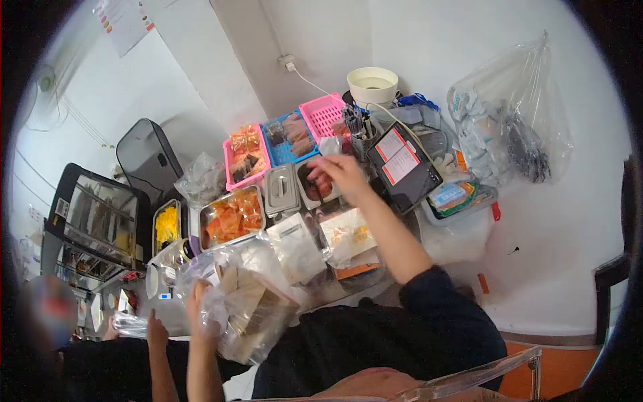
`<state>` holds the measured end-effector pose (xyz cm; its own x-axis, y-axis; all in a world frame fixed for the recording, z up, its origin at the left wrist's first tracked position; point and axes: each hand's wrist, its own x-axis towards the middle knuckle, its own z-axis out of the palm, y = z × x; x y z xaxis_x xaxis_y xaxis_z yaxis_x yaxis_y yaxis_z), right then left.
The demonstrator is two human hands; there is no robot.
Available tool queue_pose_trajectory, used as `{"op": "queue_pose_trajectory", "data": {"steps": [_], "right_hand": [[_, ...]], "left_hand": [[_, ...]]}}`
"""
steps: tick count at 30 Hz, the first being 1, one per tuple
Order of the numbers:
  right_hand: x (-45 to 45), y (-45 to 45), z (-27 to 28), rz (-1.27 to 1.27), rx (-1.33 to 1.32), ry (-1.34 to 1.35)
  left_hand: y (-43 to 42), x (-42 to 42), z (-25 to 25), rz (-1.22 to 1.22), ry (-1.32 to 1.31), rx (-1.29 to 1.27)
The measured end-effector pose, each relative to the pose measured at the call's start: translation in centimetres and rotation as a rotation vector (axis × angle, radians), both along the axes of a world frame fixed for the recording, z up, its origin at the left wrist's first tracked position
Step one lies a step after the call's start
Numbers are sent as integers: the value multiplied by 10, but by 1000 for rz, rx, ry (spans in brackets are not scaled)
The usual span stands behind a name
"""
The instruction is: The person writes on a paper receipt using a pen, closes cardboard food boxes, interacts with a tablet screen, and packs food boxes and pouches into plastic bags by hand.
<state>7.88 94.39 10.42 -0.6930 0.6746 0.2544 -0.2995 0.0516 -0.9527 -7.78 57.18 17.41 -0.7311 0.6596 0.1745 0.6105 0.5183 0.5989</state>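
My left hand [199, 309] is closed on the edge of a clear plastic bag [258, 335], which has brown paper bags [244, 301] inside. Stretched out over the counter, my right hand [341, 175] is above a small steel container [309, 204] with reddish pieces in it. Its fingers look apart and I see nothing held in them, though the fingertips overlap the red contents. Beside that container is a lidded steel container [282, 189]. In front of my right forearm lie a white paper packet [295, 249] and a plastic-wrapped stack with a yellow print [348, 236].
A steel tray [201, 221] holds orange packets. Pink [229, 175] and blue baskets [284, 161] stand behind. A tablet [405, 167] leans at the right, near a hanging plastic bag [536, 114]. At the left, a co-worker's hands [157, 330] are near a clear plastic packet [130, 325].
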Motion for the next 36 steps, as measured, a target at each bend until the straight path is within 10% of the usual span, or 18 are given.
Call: {"op": "queue_pose_trajectory", "data": {"steps": [2, 8, 14, 23, 26, 36], "right_hand": [[-11, 61, -54, -306, 322, -323], [-59, 172, -227, -67, 893, -1160], [-50, 138, -197, 119, 864, -1334], [-47, 147, -199, 261, 952, -1313], [-49, 140, -181, 240, 1056, -1432], [-23, 151, -176, -33, 1064, -692]], "left_hand": [[-39, -33, -63, -182, 441, 16], [-66, -2, -102, 58, 209, -90], [-20, 39, -88, 98, -31, -14], [-18, 44, -162, 244, -95, -156], [-27, 29, -179, -41, 9, -111], [-3, 76, -146, -72, -61, -57]]}}
